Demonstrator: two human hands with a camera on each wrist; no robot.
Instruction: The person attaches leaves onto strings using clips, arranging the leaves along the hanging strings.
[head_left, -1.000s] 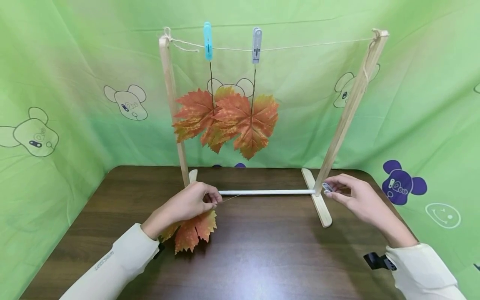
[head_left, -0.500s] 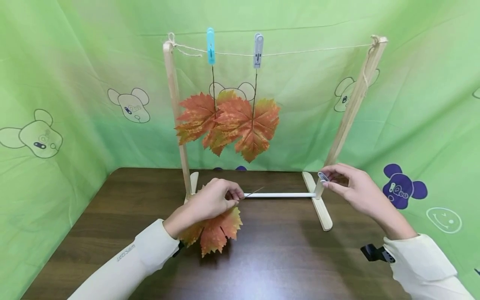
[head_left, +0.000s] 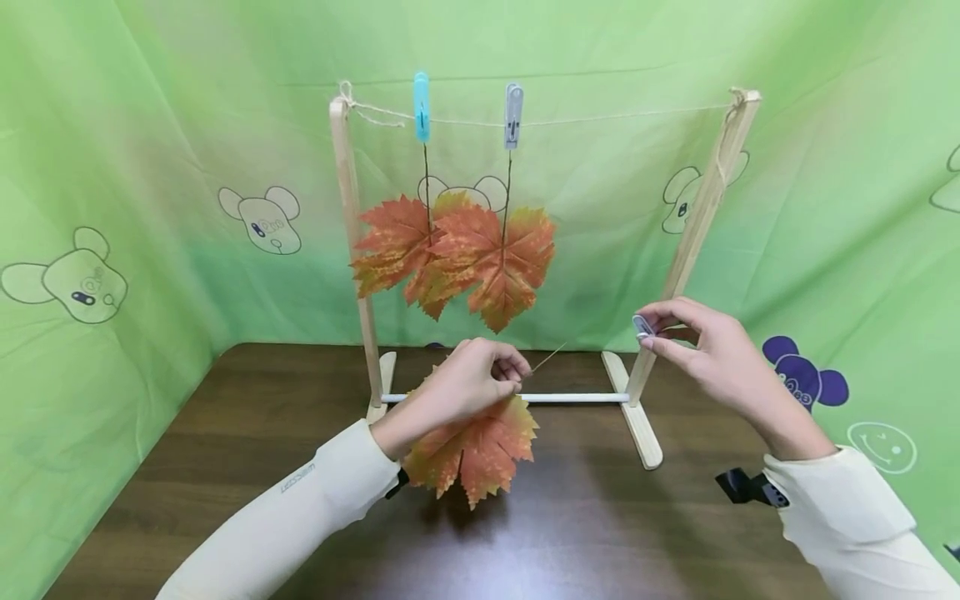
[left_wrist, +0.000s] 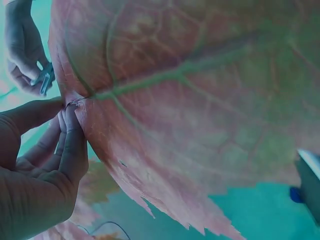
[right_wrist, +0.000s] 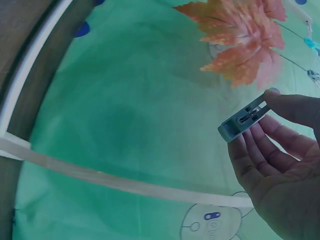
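Observation:
My left hand pinches an orange artificial maple leaf at the base of its thin stem, and the blade hangs below the hand over the table. In the left wrist view the leaf's veined underside fills most of the picture. My right hand holds a grey clothespin between thumb and fingers, in front of the right post. On the string above, a blue clothespin and another grey clothespin each hold a hanging maple leaf by its stem.
A wooden frame has a left post, a right post and a white crossbar low between them. Its feet stand on the brown table. A green printed curtain surrounds the table at the back and sides.
My left hand has moved right and up with the maple leaf, its stem now tilting upward. My right hand has risen a little with the clothespin. The head view has shifted slightly.

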